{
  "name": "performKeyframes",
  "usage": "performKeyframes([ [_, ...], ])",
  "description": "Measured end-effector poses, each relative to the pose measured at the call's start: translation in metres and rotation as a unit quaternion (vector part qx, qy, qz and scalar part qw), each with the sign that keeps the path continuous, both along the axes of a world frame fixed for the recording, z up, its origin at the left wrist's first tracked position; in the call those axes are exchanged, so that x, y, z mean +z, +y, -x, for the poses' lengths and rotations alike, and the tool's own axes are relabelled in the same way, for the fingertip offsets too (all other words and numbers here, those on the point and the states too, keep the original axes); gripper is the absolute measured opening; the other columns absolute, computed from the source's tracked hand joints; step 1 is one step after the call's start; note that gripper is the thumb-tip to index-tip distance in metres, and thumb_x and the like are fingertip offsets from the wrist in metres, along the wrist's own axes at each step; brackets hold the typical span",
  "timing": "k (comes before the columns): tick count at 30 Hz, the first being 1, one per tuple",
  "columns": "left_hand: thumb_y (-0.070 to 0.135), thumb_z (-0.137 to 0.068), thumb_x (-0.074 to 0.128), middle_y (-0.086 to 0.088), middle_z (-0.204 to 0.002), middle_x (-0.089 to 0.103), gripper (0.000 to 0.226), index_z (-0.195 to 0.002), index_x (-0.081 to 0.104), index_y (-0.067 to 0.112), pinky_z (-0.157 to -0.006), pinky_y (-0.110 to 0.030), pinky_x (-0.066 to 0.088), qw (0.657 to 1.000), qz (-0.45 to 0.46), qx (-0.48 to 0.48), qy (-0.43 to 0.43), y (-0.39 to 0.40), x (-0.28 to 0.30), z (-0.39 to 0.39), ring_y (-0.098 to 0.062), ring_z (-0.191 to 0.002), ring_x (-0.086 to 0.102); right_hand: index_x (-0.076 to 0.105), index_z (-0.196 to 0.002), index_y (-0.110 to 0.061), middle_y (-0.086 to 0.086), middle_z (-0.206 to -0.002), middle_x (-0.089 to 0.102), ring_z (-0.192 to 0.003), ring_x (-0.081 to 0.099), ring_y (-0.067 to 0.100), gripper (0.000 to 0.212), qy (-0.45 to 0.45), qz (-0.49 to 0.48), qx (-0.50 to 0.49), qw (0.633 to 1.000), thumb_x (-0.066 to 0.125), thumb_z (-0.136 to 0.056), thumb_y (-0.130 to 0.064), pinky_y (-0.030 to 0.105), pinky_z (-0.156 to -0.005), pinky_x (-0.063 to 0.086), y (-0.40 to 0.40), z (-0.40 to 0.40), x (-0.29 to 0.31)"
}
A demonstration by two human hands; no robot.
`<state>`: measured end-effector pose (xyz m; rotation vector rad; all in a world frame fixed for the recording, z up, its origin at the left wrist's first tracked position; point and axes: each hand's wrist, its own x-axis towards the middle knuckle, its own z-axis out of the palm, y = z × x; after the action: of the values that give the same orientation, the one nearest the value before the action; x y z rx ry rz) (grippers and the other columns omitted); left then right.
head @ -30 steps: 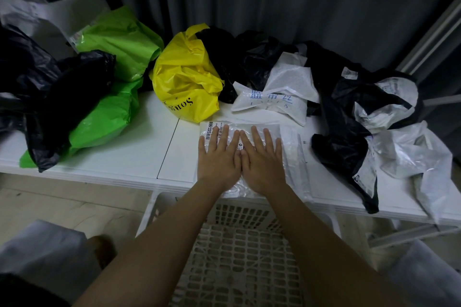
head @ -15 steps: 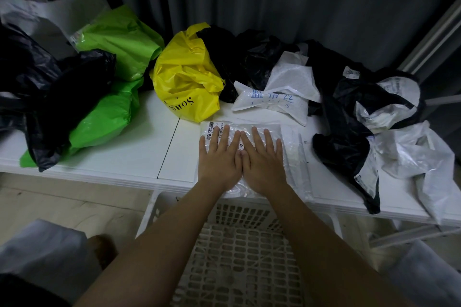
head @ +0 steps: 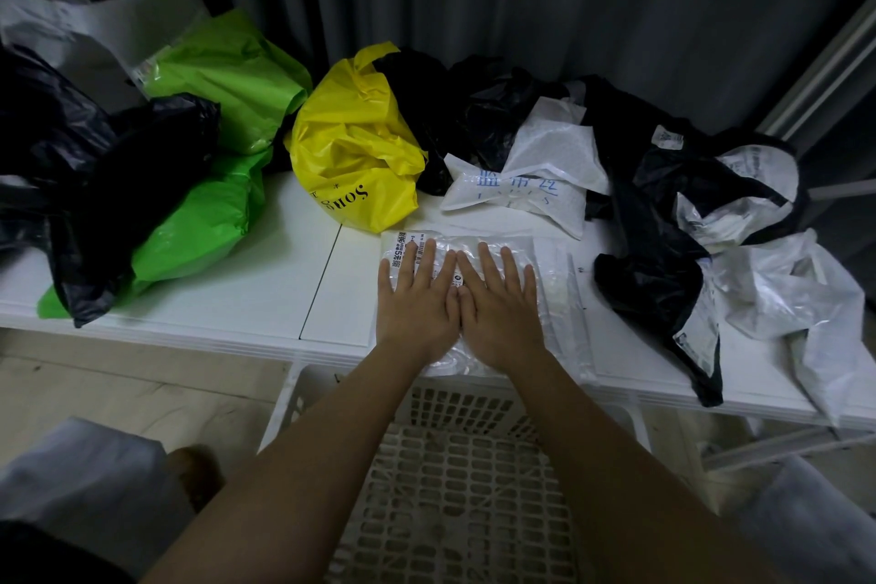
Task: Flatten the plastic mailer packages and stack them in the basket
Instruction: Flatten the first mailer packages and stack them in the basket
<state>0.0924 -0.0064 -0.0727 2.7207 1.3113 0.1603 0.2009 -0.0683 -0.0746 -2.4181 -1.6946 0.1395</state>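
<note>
Clear mailer (head: 550, 270) flat beneath 2 hands' straight fingers (head: 429, 263), seemingly pressed.

Premises appear to be a domestic room used as a makeshift sorting spot, though dim light limits certainty. Evidence: a white folding table (head: 246, 299) against a grey pleated curtain (head: 521, 5), crumpled plastic mailers (head: 353, 147) heaped along it, a white slotted basket (head: 455, 479) on bare floor below.

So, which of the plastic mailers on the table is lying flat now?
The clear plastic mailer at the table's near edge, under the flat left hand and right hand. The yellow, green, black and white ones are crumpled.
</note>
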Motion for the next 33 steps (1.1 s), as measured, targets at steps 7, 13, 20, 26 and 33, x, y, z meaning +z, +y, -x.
performKeyframes([
  [7, 0.043, -0.089, -0.005, -0.002, -0.161, -0.012, 0.066, -0.153, -0.002, 0.029, -0.117, -0.049, -0.008, 1.000, 0.013, 0.003, 0.016, -0.0001, 0.0012, 0.0002, -0.022, -0.147, -0.017, 0.003, -0.153, -0.034, -0.005, -0.161, -0.010, -0.147, -0.019, 0.019, 0.064, 0.006, 0.002, 0.000, 1.000, -0.005, -0.091, -0.050, 0.043, -0.117, -0.016, 0.0003, 0.0000, -0.0006],
  [13, 0.045, -0.085, -0.013, -0.001, -0.161, -0.011, 0.071, -0.153, -0.001, 0.030, -0.117, -0.050, -0.007, 1.000, 0.017, 0.002, 0.016, 0.0003, 0.0009, -0.0004, -0.022, -0.147, -0.015, 0.003, -0.153, -0.034, -0.004, -0.162, -0.009, -0.147, -0.018, 0.019, 0.071, 0.008, 0.002, 0.001, 1.000, -0.012, -0.086, -0.053, 0.044, -0.117, -0.015, -0.0003, 0.0000, -0.0013],
  [20, 0.045, -0.087, -0.009, -0.002, -0.161, -0.012, 0.068, -0.153, -0.002, 0.029, -0.117, -0.050, -0.007, 1.000, 0.016, 0.003, 0.021, 0.0007, -0.0002, -0.0008, -0.022, -0.147, -0.016, 0.003, -0.153, -0.034, -0.004, -0.161, -0.009, -0.147, -0.018, 0.020, 0.077, 0.006, 0.002, 0.001, 1.000, -0.017, -0.081, -0.054, 0.045, -0.117, -0.014, 0.0005, -0.0006, -0.0034],
  [26, 0.043, -0.097, 0.000, -0.002, -0.160, -0.014, 0.057, -0.153, -0.004, 0.030, -0.117, -0.051, -0.007, 0.999, 0.021, 0.002, 0.033, 0.0009, 0.0000, -0.0010, -0.022, -0.146, -0.017, 0.000, -0.153, -0.035, -0.005, -0.161, -0.012, -0.146, -0.020, 0.019, 0.063, 0.005, 0.022, -0.002, 1.000, -0.004, -0.091, -0.049, 0.045, -0.117, -0.015, 0.0014, -0.0004, -0.0020],
  [33, 0.044, -0.088, -0.007, -0.002, -0.160, -0.013, 0.067, -0.153, -0.003, 0.030, -0.117, -0.051, -0.007, 0.999, 0.022, 0.005, 0.036, 0.0008, 0.0009, -0.0017, -0.023, -0.147, -0.017, -0.001, -0.152, -0.035, -0.005, -0.161, -0.012, -0.146, -0.019, 0.020, 0.064, -0.004, 0.030, -0.003, 1.000, -0.007, -0.090, -0.050, 0.046, -0.117, -0.014, 0.0018, -0.0005, -0.0022],
])
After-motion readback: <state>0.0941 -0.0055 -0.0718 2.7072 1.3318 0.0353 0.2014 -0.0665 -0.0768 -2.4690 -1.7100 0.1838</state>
